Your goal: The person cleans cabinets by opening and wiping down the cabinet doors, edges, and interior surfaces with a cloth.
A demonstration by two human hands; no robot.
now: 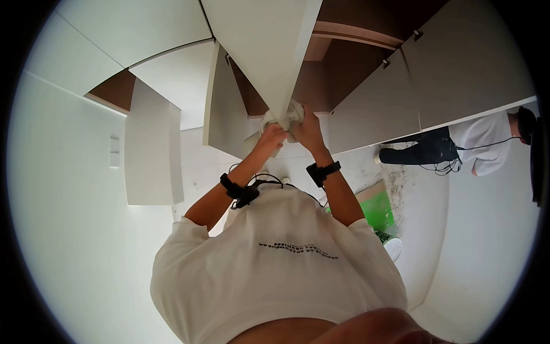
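In the head view, the person's left hand (271, 137) has its fingers curled closed on a pale cloth (296, 112), while the right hand (308, 131) grips the same cloth from the other side with bent fingers, though some of the fingertips are hidden in its folds. The bunched cloth lies between the two hands, around the narrow near end of a long white cabinet panel (260, 40), with an ajar cabinet door (220, 103) to its left and an open brown cabinet interior (349, 69) to its right.
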